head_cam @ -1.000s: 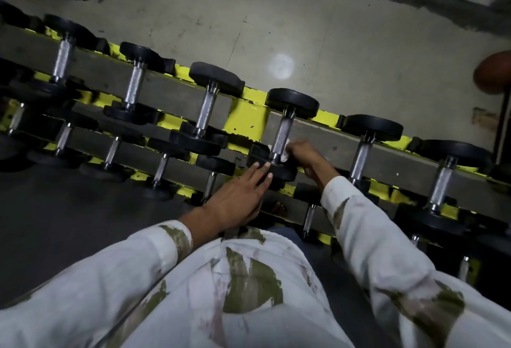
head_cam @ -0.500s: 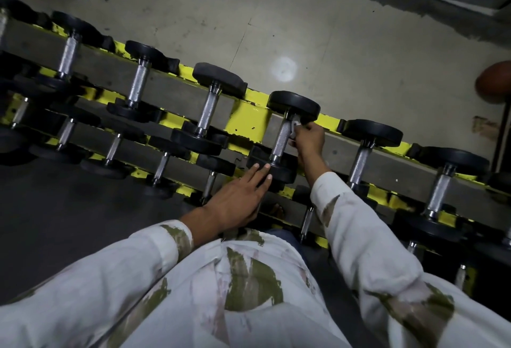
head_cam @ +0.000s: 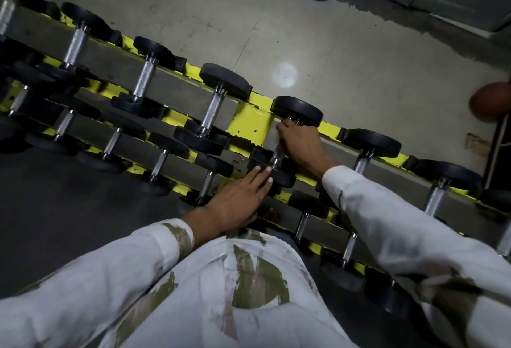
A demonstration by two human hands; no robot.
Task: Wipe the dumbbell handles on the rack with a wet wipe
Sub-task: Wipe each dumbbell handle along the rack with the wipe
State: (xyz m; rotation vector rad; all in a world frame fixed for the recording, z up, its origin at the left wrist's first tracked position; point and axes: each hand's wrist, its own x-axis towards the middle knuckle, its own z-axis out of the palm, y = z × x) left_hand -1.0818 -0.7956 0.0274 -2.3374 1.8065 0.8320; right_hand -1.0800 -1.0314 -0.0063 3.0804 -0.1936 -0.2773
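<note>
Head view: the right hand (head_cam: pixel 300 144) is wrapped round the far end of a dumbbell handle (head_cam: pixel 276 157), and the left hand (head_cam: pixel 237 201) steadies the near end.

The dumbbell sits on the upper rail of the yellow rack (head_cam: pixel 249 123), fourth along from the left. Its long axis runs across the rail and points away from the person, from the near head (head_cam: pixel 279 179) up to the far head (head_cam: pixel 297 109). The right fingers curl round the handle just under the far head. A pale blur at their edge looks like the wet wipe (head_cam: pixel 277 140), though I can't be sure. The bare steel lies on the person's side of those fingers, so I'd judge the next stroke runs down the axis towards the body. The left fingers lie straight and close together, with their tips resting on the near head.
</note>
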